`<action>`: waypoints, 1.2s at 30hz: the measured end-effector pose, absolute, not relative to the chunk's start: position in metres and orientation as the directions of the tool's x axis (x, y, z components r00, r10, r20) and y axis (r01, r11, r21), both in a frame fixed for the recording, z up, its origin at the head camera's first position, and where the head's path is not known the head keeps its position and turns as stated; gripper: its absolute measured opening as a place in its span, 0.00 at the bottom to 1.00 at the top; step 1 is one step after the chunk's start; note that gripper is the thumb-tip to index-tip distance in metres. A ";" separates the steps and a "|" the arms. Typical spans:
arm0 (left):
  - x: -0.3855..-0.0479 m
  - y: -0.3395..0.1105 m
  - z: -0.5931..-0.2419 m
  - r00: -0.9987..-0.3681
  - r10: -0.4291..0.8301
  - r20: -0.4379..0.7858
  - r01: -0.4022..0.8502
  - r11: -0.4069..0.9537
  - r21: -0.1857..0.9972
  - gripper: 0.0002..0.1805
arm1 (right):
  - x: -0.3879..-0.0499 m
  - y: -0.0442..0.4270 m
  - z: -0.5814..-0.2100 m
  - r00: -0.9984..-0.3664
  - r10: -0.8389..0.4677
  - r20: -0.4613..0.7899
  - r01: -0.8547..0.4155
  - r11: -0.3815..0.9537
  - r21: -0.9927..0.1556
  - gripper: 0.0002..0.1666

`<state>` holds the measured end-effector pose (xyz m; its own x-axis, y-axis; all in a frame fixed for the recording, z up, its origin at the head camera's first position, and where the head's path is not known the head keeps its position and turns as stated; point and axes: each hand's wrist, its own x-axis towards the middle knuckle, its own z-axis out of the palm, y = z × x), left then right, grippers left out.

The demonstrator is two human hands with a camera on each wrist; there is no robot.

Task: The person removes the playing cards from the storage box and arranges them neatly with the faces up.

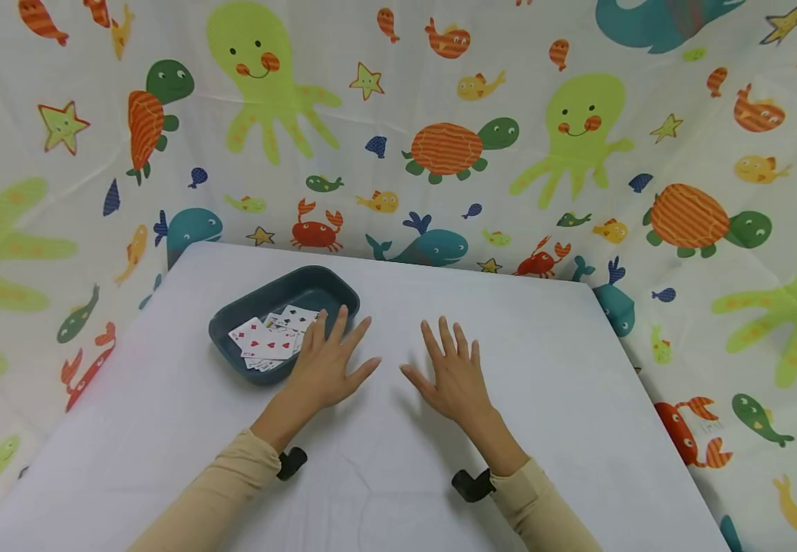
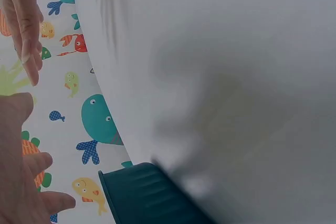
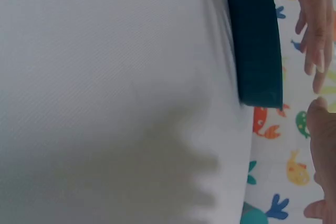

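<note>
Palm down with fingers spread, my left hand (image 1: 327, 366) hovers by the near right side of a dark teal plastic bin (image 1: 232, 307), its fingertips overlapping the bin's edge in the head view. Several playing cards (image 1: 267, 341) lie loose and face up in the bin, red and black suits among them; my fingers hide part of the pile. My right hand (image 1: 455, 379) is held over the table to the right, fingers spread, holding nothing. In the left wrist view the bin's ribbed wall (image 2: 147, 195) shows below; the right wrist view has its side wall (image 3: 257, 40).
A white cloth (image 1: 398, 475) covers the table, with light creases near the front. Behind and on both sides hangs a curtain (image 1: 384, 115) printed with sea animals. Black wrist cameras (image 1: 292, 463) sit on both forearms, at the beige sleeves.
</note>
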<state>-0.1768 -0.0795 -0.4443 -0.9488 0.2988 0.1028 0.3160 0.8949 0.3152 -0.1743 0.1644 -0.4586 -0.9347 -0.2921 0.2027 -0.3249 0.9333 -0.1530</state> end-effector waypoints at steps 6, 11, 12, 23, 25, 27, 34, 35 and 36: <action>-0.172 -0.094 -0.446 -0.958 0.247 0.143 0.282 0.900 0.332 0.43 | -0.177 0.150 -0.453 -0.905 -0.329 0.271 -0.378 0.913 -0.152 0.51; -0.165 -0.112 -0.450 -0.960 0.189 0.208 0.257 0.889 0.379 0.43 | -0.181 0.135 -0.449 -0.874 -0.354 0.334 -0.432 0.880 -0.197 0.49; -0.163 -0.116 -0.451 -0.958 0.177 0.225 0.255 0.886 0.388 0.42 | -0.181 0.132 -0.448 -0.868 -0.354 0.347 -0.441 0.872 -0.213 0.48; -0.139 -0.155 -0.454 -0.929 0.024 0.368 0.208 0.859 0.469 0.37 | -0.187 0.097 -0.439 -0.866 -0.326 0.378 -0.463 0.809 -0.362 0.43; -0.135 -0.160 -0.455 -0.922 -0.018 0.386 0.185 0.857 0.481 0.37 | -0.187 0.092 -0.438 -0.871 -0.324 0.369 -0.459 0.803 -0.380 0.43; -0.131 -0.166 -0.456 -0.915 -0.068 0.398 0.157 0.848 0.506 0.37 | -0.188 0.086 -0.439 -0.873 -0.322 0.366 -0.460 0.792 -0.401 0.42; -0.119 -0.180 -0.467 -0.897 -0.193 0.398 0.091 0.801 0.592 0.36 | -0.190 0.070 -0.442 -0.874 -0.318 0.369 -0.469 0.751 -0.465 0.41; -0.118 -0.182 -0.469 -0.898 -0.196 0.394 0.086 0.800 0.594 0.36 | -0.190 0.068 -0.442 -0.874 -0.318 0.368 -0.470 0.744 -0.475 0.41; -0.117 -0.183 -0.470 -0.901 -0.197 0.387 0.080 0.801 0.593 0.36 | -0.191 0.065 -0.443 -0.876 -0.319 0.363 -0.470 0.737 -0.485 0.41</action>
